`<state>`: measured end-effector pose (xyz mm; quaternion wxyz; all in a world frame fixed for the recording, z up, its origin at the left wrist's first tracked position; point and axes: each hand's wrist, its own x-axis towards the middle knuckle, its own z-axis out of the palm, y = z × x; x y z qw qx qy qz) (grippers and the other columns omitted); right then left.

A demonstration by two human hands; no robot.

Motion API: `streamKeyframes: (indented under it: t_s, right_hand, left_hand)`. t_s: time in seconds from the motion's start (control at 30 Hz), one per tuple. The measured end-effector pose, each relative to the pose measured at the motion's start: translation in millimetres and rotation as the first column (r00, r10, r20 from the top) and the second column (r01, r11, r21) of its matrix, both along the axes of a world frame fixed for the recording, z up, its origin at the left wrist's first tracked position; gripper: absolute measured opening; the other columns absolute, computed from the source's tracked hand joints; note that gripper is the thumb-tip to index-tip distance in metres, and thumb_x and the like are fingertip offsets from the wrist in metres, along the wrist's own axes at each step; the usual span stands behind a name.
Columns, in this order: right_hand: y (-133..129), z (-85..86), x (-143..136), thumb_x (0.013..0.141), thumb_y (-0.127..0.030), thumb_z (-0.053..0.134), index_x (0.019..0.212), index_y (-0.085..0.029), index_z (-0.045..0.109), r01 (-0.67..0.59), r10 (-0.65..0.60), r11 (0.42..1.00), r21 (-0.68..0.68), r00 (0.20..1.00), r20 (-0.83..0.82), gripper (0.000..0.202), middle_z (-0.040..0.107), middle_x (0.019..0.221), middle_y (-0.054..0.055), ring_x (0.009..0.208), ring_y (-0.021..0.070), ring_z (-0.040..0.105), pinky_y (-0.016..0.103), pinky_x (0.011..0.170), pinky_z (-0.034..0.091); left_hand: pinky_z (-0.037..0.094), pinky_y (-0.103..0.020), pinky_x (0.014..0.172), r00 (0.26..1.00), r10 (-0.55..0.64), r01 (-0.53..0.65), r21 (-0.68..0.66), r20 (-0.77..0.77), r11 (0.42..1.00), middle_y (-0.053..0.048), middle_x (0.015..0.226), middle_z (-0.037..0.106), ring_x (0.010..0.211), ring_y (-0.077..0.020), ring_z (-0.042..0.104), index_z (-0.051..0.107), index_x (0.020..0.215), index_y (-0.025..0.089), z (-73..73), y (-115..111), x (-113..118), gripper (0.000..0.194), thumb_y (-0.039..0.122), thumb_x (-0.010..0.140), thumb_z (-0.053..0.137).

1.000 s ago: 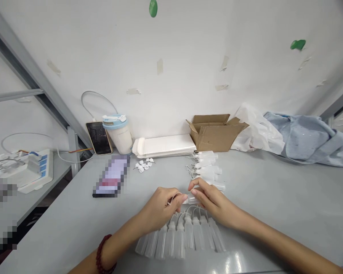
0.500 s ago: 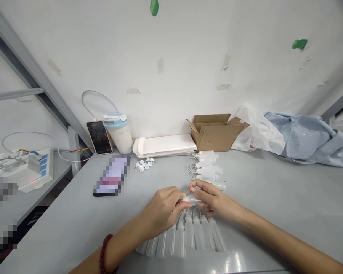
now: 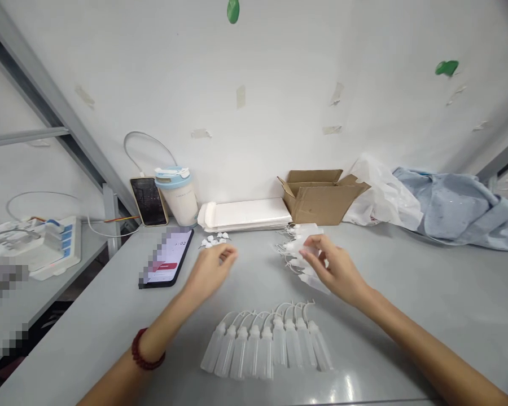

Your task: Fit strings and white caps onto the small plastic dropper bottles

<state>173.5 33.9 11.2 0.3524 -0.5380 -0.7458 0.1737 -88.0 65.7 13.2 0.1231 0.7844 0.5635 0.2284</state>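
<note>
My left hand (image 3: 211, 268) hovers just in front of the small white caps (image 3: 214, 239), fingers curled and thumb side toward the middle; no object shows in it. On the right, my right hand (image 3: 332, 268) is over a stacked row of small clear plastic squeeze bottles (image 3: 307, 228), its thumb and forefinger apart. It partly hides these bottles, so contact with them is hard to judge. Nearer to me, a fanned row of similar bottles (image 3: 254, 355) lies on the grey table, their thin cap straps pointing away.
Along the wall stand a phone (image 3: 149, 202), a lidded cup (image 3: 178, 200), flat white boxes (image 3: 249, 214), an open cardboard box (image 3: 322, 203), a white plastic bag (image 3: 381, 194) and a blue cloth (image 3: 461, 206). Another phone (image 3: 167, 259) lies left. A power strip (image 3: 61, 251) sits farther left.
Both hands were together on a clear bottle; they have parted. My left hand moved left and away toward the caps, my right hand right and away to the stacked bottles.
</note>
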Motion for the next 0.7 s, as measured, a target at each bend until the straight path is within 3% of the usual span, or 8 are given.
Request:
streamKeyframes:
  t_s: [0.1,0.2,0.3,0.47,0.7]
  right_hand:
    - [15.5,-5.6,15.9,0.09,-0.036,0.041,0.093,-0.02,0.042,0.143,-0.188,0.961,0.236,0.965,0.184,0.017,0.06,0.093,0.01,0.071,0.0209,0.055,0.03,0.059,0.04]
    - [26.0,-9.8,25.6,0.09,-0.031,0.041,0.09,-0.019,0.044,0.173,-0.284,0.934,0.314,0.891,0.354,0.012,0.06,0.093,0.012,0.083,0.026,0.055,0.032,0.061,0.041]
    - [29.4,-11.0,28.7,0.088,-0.023,0.042,0.087,-0.018,0.047,0.135,-0.286,0.939,0.315,0.814,0.506,0.007,0.06,0.089,0.013,0.086,0.0287,0.054,0.035,0.065,0.041]
    - [27.0,-10.4,28.3,0.087,-0.019,0.045,0.086,-0.017,0.052,0.093,-0.263,0.946,0.31,0.778,0.57,0.007,0.06,0.09,0.012,0.085,0.0279,0.053,0.035,0.069,0.04]
    - [27.1,-10.8,29.1,0.088,-0.019,0.044,0.087,-0.017,0.053,0.042,-0.231,0.941,0.337,0.808,0.542,0.009,0.06,0.089,0.011,0.081,0.0254,0.053,0.034,0.068,0.04]
  left_hand:
    - [0.046,-0.035,0.078,0.985,0.126,-0.117,0.078,-0.115,0.99,-0.01,0.092,0.067,0.089,-0.0254,0.06,0.064,0.091,0.015,-0.4,17.7,-24.6,0.025,0.018,0.082,0.041]
    - [0.042,-0.041,0.082,0.954,0.199,-0.175,0.124,-0.225,0.977,-0.015,0.095,0.064,0.099,-0.032,0.054,0.065,0.094,0.014,-0.1,26.3,-41.5,0.029,0.014,0.081,0.039]
    - [0.042,-0.041,0.082,0.929,0.207,-0.177,0.122,-0.306,0.977,-0.016,0.097,0.063,0.1,-0.0336,0.053,0.065,0.099,0.013,-1.6,27.5,-46.7,0.031,0.012,0.081,0.04]
    - [0.044,-0.038,0.078,0.909,0.175,-0.16,0.072,-0.379,0.984,-0.014,0.095,0.062,0.097,-0.0318,0.054,0.064,0.104,0.015,-8.2,24.1,-38.3,0.029,0.019,0.083,0.044]
    - [0.044,-0.038,0.072,0.907,0.128,-0.141,-0.002,-0.401,0.99,-0.014,0.087,0.061,0.091,-0.0314,0.056,0.065,0.093,0.014,-12.3,22.1,-29.5,0.026,0.019,0.084,0.042]
